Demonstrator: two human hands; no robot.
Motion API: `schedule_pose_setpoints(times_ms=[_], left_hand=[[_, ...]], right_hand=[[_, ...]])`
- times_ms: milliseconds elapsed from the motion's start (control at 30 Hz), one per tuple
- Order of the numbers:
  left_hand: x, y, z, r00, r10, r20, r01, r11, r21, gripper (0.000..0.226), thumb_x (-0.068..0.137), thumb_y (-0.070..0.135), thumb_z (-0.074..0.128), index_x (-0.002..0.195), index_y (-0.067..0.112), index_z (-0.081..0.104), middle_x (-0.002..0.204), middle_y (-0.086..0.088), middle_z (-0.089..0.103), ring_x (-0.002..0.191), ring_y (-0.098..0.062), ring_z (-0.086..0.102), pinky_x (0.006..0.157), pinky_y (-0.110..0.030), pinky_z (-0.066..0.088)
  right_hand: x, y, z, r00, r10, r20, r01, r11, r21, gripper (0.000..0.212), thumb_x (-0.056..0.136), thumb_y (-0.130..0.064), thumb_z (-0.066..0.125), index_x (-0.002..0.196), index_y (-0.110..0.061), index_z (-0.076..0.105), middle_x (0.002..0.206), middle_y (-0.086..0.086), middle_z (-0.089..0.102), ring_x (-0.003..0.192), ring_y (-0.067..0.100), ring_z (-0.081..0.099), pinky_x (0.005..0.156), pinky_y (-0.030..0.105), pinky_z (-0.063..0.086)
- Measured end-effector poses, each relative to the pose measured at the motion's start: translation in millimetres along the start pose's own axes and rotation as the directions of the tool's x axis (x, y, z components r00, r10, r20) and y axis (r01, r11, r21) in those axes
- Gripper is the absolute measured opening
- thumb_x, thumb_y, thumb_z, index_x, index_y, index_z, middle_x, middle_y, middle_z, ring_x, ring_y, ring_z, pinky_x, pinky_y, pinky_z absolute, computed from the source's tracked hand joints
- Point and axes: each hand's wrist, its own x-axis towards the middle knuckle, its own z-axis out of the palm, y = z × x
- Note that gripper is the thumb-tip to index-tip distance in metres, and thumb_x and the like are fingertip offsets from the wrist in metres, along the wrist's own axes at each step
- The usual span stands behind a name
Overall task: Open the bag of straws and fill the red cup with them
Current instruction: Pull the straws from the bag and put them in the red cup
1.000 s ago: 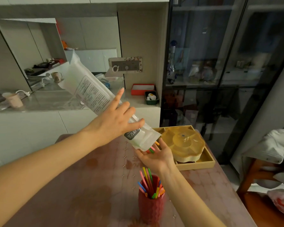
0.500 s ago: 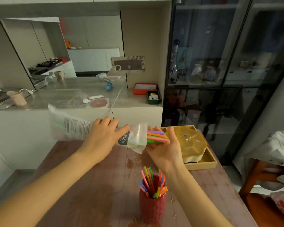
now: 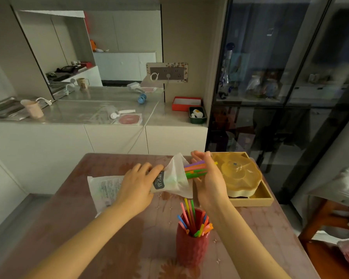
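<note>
The white plastic straw bag [image 3: 107,189] lies almost flat over the table, its open mouth pointing right. My left hand [image 3: 138,185] grips the bag near its mouth. A bundle of coloured straws [image 3: 195,169] sticks out of the opening, and my right hand [image 3: 209,178] holds that bundle with its fingers curled around it. The red cup [image 3: 191,245] stands upright near the table's front, below my right wrist, with several coloured straws [image 3: 192,219] standing in it.
A yellow lidded snack dish [image 3: 240,174] sits in a wooden tray [image 3: 267,198] just right of my right hand. The reddish table [image 3: 85,228] runs to a white counter behind. A dark glass cabinet [image 3: 286,77] stands at the right, a chair with clothes [image 3: 343,194] beside it.
The bag has come down from a steep tilt to nearly flat over the table. Straws have slid out of its mouth into my right hand, which has closed around them.
</note>
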Motion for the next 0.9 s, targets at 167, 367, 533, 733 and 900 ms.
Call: schedule_pose_setpoints(times_ms=[167, 367, 533, 733, 900], left_hand=[[-9.8, 0.6, 14.8, 0.998, -0.070, 0.005, 0.070, 0.994, -0.087, 0.061, 0.063, 0.006, 0.074, 0.119, 0.012, 0.050, 0.100, -0.010, 0.060, 0.084, -0.030, 0.054, 0.067, -0.041, 0.047], [-18.5, 0.3, 28.4, 0.994, -0.110, 0.021, 0.112, 0.985, -0.134, 0.064, 0.064, 0.008, 0.076, 0.122, 0.010, 0.049, 0.101, -0.010, 0.061, 0.087, -0.029, 0.054, 0.071, -0.040, 0.046], [-24.4, -5.0, 35.1, 0.989, -0.147, 0.033, 0.150, 0.978, -0.146, 0.064, 0.062, 0.007, 0.078, 0.120, 0.006, 0.051, 0.098, -0.011, 0.063, 0.086, -0.031, 0.058, 0.071, -0.042, 0.050], [-40.4, -25.8, 42.2, 0.973, -0.224, 0.051, 0.229, 0.964, -0.132, 0.065, 0.056, 0.006, 0.083, 0.114, 0.004, 0.053, 0.092, -0.015, 0.064, 0.079, -0.036, 0.060, 0.065, -0.045, 0.052], [-46.5, -38.4, 46.3, 0.959, -0.282, 0.024, 0.282, 0.944, -0.169, 0.063, 0.058, 0.010, 0.084, 0.112, 0.006, 0.052, 0.094, -0.014, 0.065, 0.081, -0.035, 0.061, 0.066, -0.044, 0.052]], right_hand=[[3.8, -13.0, -0.2, 0.967, -0.246, -0.068, 0.225, 0.947, -0.229, 0.038, 0.093, -0.049, 0.043, 0.080, -0.025, 0.068, 0.100, -0.018, 0.073, 0.102, 0.013, 0.063, 0.077, 0.027, 0.054], [7.2, -48.2, -10.2, 0.942, -0.336, -0.012, 0.335, 0.941, -0.037, 0.039, 0.097, -0.045, 0.040, 0.076, -0.017, 0.058, 0.081, 0.001, 0.077, 0.086, 0.019, 0.074, 0.076, 0.029, 0.054], [3.2, -85.3, -23.4, 0.921, -0.376, -0.101, 0.389, 0.878, 0.279, 0.041, 0.094, -0.044, 0.047, 0.063, -0.018, 0.052, 0.050, -0.003, 0.051, 0.046, 0.013, 0.051, 0.054, 0.027, 0.051], [-0.1, -129.4, -59.5, 0.887, -0.401, -0.230, 0.462, 0.778, 0.424, 0.044, 0.093, -0.045, 0.049, 0.058, -0.017, 0.047, 0.048, -0.007, 0.035, 0.041, 0.008, 0.031, 0.042, 0.021, 0.035], [-0.6, -112.2, -74.4, 0.907, -0.377, -0.189, 0.416, 0.873, 0.254, 0.043, 0.091, -0.047, 0.052, 0.058, -0.020, 0.048, 0.048, -0.008, 0.034, 0.041, 0.007, 0.029, 0.041, 0.020, 0.032]])
